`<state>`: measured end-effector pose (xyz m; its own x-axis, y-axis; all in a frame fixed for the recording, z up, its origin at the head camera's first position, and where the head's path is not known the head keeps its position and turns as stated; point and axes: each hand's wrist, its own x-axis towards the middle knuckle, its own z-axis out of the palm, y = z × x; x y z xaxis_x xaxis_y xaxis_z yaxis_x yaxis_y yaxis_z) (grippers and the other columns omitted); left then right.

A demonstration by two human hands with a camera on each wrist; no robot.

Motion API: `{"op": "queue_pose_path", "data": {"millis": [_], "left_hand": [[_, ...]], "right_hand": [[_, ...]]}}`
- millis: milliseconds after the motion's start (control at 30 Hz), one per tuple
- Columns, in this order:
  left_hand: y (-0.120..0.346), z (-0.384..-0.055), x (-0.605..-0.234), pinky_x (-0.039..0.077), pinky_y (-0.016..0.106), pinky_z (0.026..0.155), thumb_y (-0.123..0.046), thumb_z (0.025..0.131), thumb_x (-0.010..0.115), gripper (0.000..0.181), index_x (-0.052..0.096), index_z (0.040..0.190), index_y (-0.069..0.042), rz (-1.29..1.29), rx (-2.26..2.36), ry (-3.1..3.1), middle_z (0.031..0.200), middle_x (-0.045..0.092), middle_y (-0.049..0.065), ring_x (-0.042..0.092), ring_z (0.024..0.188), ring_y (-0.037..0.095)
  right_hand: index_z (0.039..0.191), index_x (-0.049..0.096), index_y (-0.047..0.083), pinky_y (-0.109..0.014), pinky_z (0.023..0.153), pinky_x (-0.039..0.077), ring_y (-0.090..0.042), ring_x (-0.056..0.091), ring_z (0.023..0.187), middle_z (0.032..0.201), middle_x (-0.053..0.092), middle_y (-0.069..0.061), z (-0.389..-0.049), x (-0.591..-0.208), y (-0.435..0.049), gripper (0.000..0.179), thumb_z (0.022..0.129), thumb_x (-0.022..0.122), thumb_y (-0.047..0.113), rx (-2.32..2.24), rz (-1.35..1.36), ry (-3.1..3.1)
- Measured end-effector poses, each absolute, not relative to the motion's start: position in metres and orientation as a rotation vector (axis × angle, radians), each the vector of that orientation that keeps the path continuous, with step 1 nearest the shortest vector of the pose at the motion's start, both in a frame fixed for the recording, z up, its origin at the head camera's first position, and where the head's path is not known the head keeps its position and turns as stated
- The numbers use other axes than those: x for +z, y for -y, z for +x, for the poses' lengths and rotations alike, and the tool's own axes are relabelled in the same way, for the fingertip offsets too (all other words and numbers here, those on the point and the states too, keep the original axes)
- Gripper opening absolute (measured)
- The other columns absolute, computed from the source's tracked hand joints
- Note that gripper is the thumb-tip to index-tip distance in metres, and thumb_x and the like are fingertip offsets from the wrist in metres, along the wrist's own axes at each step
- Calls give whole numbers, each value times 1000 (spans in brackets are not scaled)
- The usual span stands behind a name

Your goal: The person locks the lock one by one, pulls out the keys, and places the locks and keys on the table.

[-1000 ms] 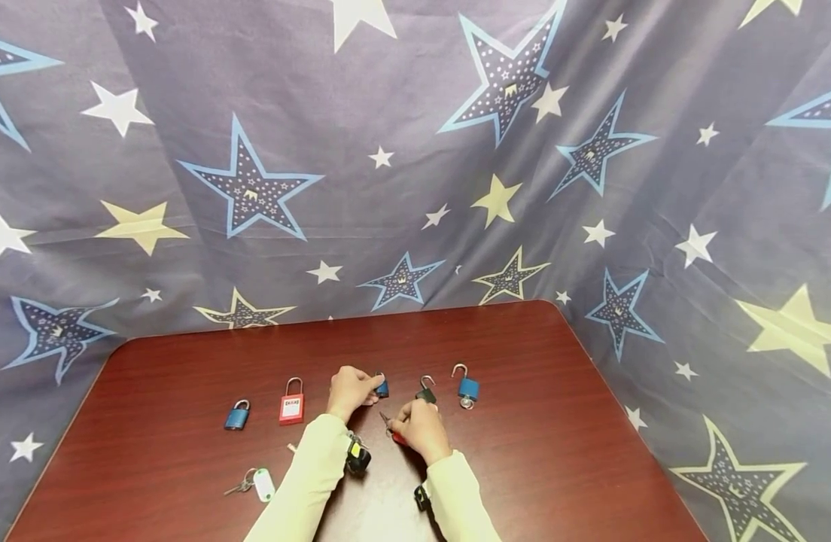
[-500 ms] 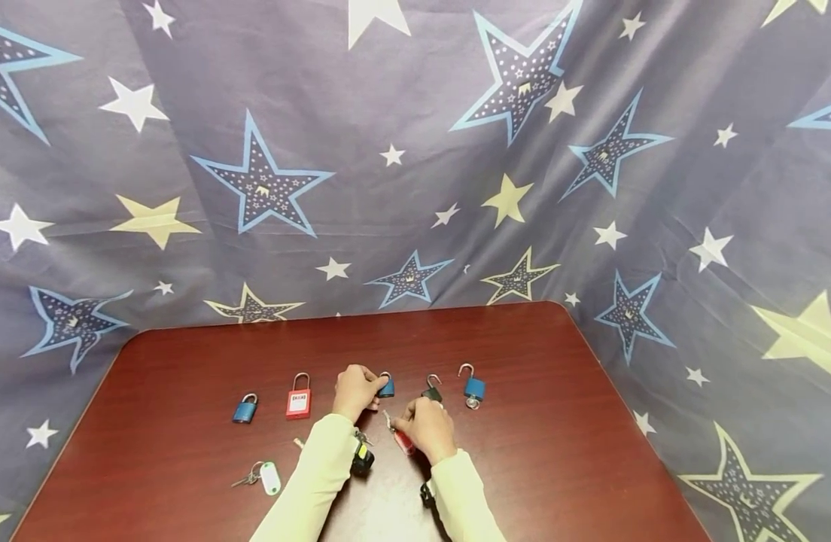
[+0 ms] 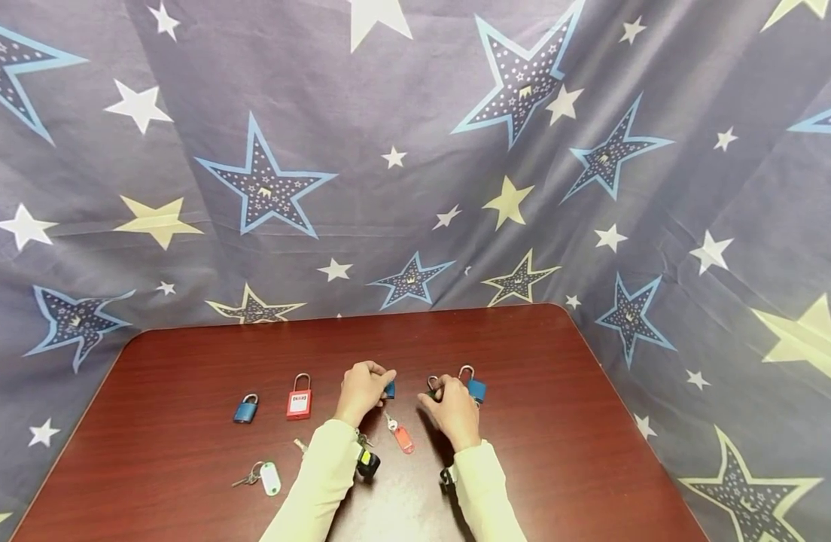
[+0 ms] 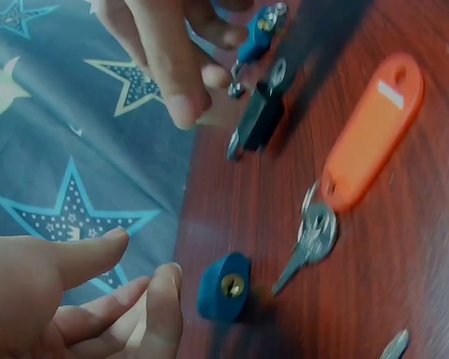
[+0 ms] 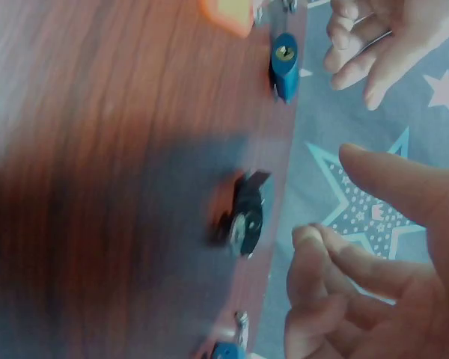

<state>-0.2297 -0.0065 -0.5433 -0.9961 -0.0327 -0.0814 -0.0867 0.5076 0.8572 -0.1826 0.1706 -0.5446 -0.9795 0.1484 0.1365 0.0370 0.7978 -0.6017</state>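
My left hand (image 3: 361, 391) is beside a small blue padlock (image 4: 224, 288), its thumb and fingers apart from it in the left wrist view. The padlock stands with its brass keyhole facing the camera. Over a black padlock (image 5: 247, 213) hovers my right hand (image 3: 454, 414); the right wrist view shows a gap between its fingertips and the lock. Keys (image 4: 307, 243) on a red-orange tag (image 4: 374, 134) lie on the table between the hands. Just right of the right hand is another blue padlock (image 3: 476, 390) with its shackle raised.
Further left on the dark red table (image 3: 558, 452) stand a blue padlock (image 3: 245, 409) and a red padlock (image 3: 299, 403) with a white label. Nearer lie keys with a white-green tag (image 3: 269, 479). A star-patterned curtain (image 3: 361, 188) hangs behind the table.
My right hand has let go of the red-tagged keys, which now lie on the table, and has moved right to the black padlock. My left hand's fingers have come off the blue padlock.
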Motion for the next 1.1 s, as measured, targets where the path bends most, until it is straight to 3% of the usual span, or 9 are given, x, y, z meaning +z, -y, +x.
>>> {"op": "queue_pose_path", "data": {"millis": [300,833,1100], "left_hand": [[-14,-220,-556,54,27,46,-19,90,73,21,69,98,0,116,1607,-2575,78,74,13,66,50,16],[-41,-210,-570,56,29,48,-5,89,69,17,68,99,8,232,1649,-2414,74,72,14,68,54,20],[-43,-208,-572,57,31,49,-3,88,68,14,68,95,9,236,1699,-2403,72,71,16,68,56,20]], "right_hand": [[101,65,1,-51,71,52,-35,64,79,100,58,-16,-185,-553,-180,45,77,83,34,915,-234,2835],[98,67,6,-52,68,52,-34,63,84,96,57,-12,-183,-564,-180,40,73,87,30,890,-232,2894],[84,64,8,-50,66,52,-36,65,79,89,60,-11,-184,-566,-176,30,72,85,26,798,-229,2861]]}}
